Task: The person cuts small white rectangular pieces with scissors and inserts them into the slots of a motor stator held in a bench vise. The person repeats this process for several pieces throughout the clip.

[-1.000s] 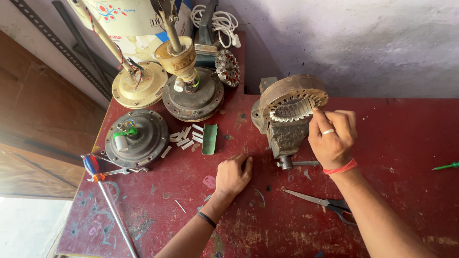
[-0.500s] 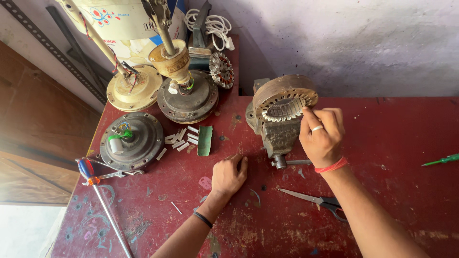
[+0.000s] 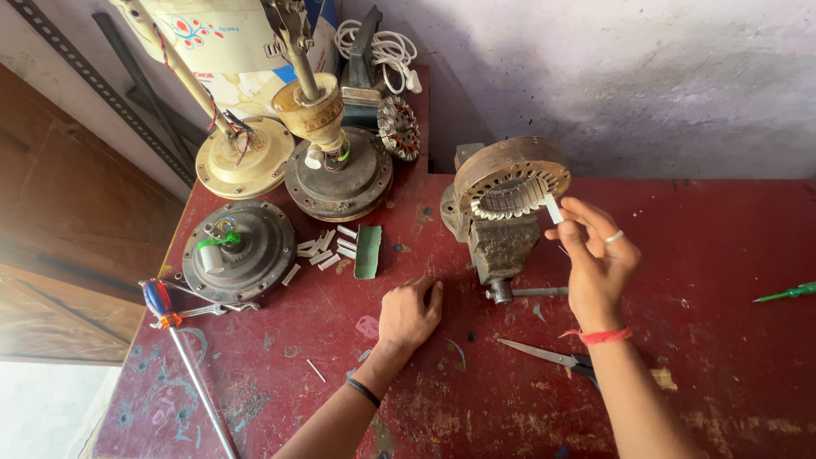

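White insulation strip (image 3: 553, 208) pinched in right hand (image 3: 597, 268) grip at the vised stator (image 3: 508, 185), many slots lined; spare strips (image 3: 327, 247) remain, left hand (image 3: 408, 313) flat, ungripping, on desk (image 3: 714, 255).

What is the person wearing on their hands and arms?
Both arms are bare, with no sleeves. The left hand has a thin black band around its wrist. The right hand wears a silver ring and a red thread tied round the wrist.
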